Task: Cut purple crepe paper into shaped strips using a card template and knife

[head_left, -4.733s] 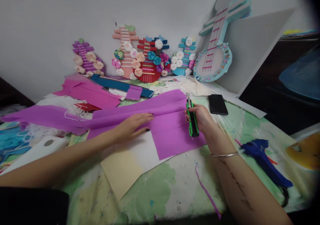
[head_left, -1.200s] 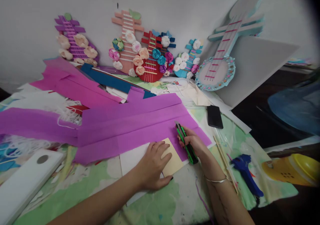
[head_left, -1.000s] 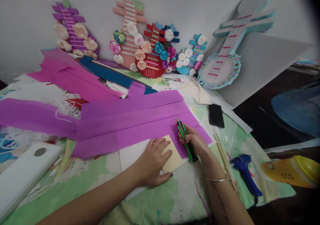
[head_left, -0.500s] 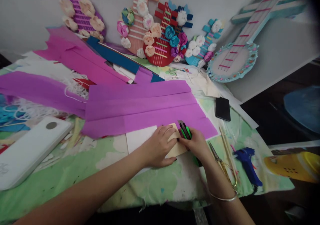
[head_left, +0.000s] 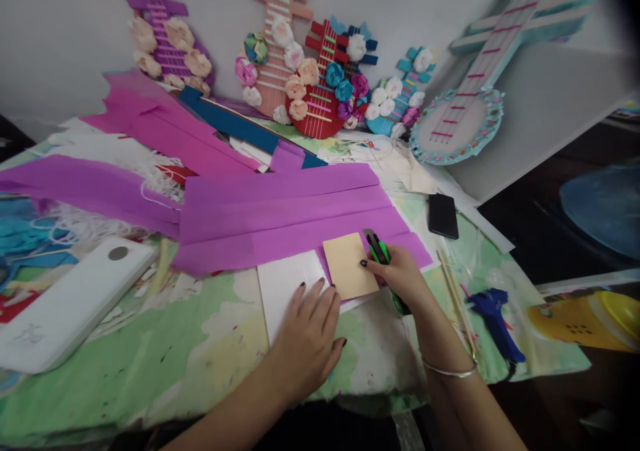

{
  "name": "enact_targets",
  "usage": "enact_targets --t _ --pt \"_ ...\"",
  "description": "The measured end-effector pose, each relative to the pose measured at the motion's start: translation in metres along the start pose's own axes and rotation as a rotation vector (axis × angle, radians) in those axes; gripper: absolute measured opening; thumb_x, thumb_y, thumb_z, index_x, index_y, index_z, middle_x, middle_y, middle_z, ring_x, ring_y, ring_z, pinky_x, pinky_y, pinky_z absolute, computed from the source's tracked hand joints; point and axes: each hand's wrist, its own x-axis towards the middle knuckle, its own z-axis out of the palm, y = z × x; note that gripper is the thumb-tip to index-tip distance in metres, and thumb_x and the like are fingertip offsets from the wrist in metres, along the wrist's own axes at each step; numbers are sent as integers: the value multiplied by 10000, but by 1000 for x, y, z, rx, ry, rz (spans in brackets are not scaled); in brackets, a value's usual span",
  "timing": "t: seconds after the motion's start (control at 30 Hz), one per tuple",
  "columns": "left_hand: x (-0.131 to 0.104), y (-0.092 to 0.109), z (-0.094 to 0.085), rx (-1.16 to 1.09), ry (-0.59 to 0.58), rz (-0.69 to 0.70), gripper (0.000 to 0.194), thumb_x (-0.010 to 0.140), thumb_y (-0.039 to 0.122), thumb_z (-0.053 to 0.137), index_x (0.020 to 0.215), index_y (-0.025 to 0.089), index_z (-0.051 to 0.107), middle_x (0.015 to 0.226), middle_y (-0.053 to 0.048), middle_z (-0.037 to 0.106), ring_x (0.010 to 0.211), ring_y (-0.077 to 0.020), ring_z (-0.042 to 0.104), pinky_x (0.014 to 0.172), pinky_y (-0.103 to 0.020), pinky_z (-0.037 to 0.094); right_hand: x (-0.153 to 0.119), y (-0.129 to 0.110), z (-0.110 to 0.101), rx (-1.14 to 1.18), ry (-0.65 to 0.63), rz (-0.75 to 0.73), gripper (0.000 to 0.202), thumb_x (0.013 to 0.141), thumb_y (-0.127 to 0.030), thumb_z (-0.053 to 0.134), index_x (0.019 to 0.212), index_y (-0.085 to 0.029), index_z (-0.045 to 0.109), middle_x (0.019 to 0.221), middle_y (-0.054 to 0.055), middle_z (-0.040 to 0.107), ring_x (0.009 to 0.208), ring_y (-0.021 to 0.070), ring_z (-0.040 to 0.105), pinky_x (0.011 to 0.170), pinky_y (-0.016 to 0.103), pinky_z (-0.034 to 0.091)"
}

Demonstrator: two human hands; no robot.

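My right hand (head_left: 400, 274) grips a green and black utility knife (head_left: 379, 247), its blade end pointing up and away from me. The thumb of that hand rests on the right edge of a pale yellow card (head_left: 349, 264). Spread fingers of my left hand (head_left: 310, 337) lie on a white board (head_left: 287, 284), just left of and below the card. Behind both hands is a wide purple crepe paper sheet (head_left: 280, 211), and the card overlaps its front edge.
To the right lie wooden sticks (head_left: 453, 291), a blue glue gun (head_left: 495, 321), a yellow cup (head_left: 585, 321) and a black phone (head_left: 443, 215). A white power bank (head_left: 75, 304) is at left. Decorated paper guitars, including a red one (head_left: 316, 114), lean against the wall.
My left hand has slid off the card, down and left onto the white board. The card shows whole now. My right hand still holds the knife, slightly further right.
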Motion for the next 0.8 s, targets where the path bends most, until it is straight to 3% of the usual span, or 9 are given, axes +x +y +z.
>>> enact_targets --t 0.37,0.67,0.8 --pt "-2 -2 -1 -37 -8 -5 444 920 348 463 1247 61 555 1306 -201 562 1282 -362 451 1082 -551 335 13 10 11 -188 -64 -49 207 661 -359 658 652 -189 541 500 -37 487 492 128 446 473 241 271" --pt "-2 -3 -4 -79 -18 -64 441 884 330 507 1230 61 545 1359 -211 510 1345 -361 382 1095 -509 351 12 14 12 -125 -82 5 210 654 -352 683 676 -189 552 475 -35 524 463 138 500 447 233 320" --pt "-1 -4 -4 -65 -41 -113 512 887 376 494 1257 23 519 1388 -213 494 1373 -365 334 1134 -537 273 10 12 12 -68 -94 26 223 646 -352 698 676 -189 550 467 -35 529 440 134 501 443 236 350"
